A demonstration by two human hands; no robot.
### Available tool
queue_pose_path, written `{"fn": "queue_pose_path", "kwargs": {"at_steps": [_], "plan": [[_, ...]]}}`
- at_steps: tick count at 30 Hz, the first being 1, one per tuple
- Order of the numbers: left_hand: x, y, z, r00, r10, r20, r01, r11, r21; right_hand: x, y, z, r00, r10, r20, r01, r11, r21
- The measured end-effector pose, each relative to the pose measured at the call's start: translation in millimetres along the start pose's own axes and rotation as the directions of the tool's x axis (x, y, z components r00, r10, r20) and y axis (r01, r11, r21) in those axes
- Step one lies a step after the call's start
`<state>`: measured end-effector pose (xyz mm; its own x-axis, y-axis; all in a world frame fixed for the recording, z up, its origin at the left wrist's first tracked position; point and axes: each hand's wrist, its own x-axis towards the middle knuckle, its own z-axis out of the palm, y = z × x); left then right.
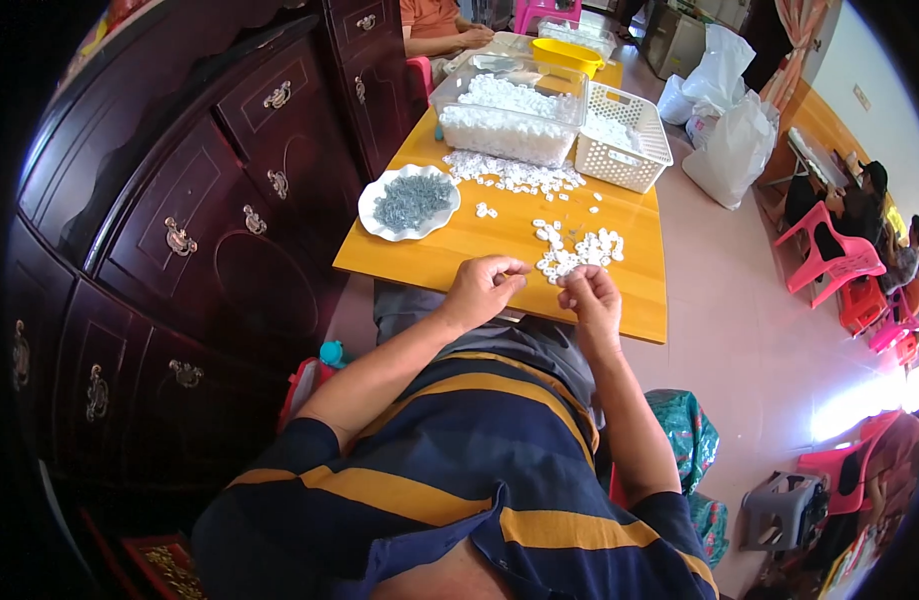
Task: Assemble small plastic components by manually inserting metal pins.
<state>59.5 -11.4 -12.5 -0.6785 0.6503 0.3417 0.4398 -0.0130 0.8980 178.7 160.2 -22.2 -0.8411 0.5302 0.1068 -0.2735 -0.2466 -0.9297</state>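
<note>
My left hand [485,292] hovers over the near edge of the wooden table, thumb and fingertips pinched together. Whatever it holds, if anything, is too small to make out. Beside it, my right hand [594,300] is also closed in a pinch, its fingertips at the near side of a loose pile of small white plastic pieces [605,246]. What lies between those fingers is hidden. To the left, a white scalloped plate [378,221] carries a heap of small grey translucent pieces [417,199]. More white pieces [515,173] are spread farther back on the table.
Behind the pieces stand a clear plastic bin [515,138] full of white parts, a white perforated basket [612,166] and a yellow basin [568,57]. Another person [440,30] sits at the far end. Dark cabinets [205,215] line the left; pink chairs [830,250] stand right.
</note>
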Motion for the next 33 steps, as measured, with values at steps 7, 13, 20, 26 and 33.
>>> {"fn": "queue_pose_path", "kwargs": {"at_steps": [7,13,20,26,33], "plan": [[16.9,-11.5,18.1,0.97,0.179,0.165,-0.229,0.901,0.369,8.6,-6.7,-16.4,0.994,-0.006,-0.108,0.018,0.994,0.11],[33.1,-9.2,40.6,0.953,0.184,0.242,-0.294,0.763,0.576,9.6,-7.9,-19.3,0.988,-0.005,-0.155,0.027,0.99,0.139],[29.5,-7.5,45.9,0.94,0.243,0.238,-0.339,0.739,0.582,10.7,-5.3,-21.2,0.99,-0.018,-0.139,0.037,0.99,0.134],[20.0,1.5,44.2,0.983,0.17,0.071,-0.182,0.958,0.222,7.7,-4.0,-17.8,0.986,0.036,-0.162,-0.006,0.983,0.181],[-6.2,17.0,53.9,0.974,0.035,0.223,-0.009,0.993,-0.116,3.9,2.5,-6.0,0.941,0.295,-0.164,-0.168,0.832,0.529]]}}
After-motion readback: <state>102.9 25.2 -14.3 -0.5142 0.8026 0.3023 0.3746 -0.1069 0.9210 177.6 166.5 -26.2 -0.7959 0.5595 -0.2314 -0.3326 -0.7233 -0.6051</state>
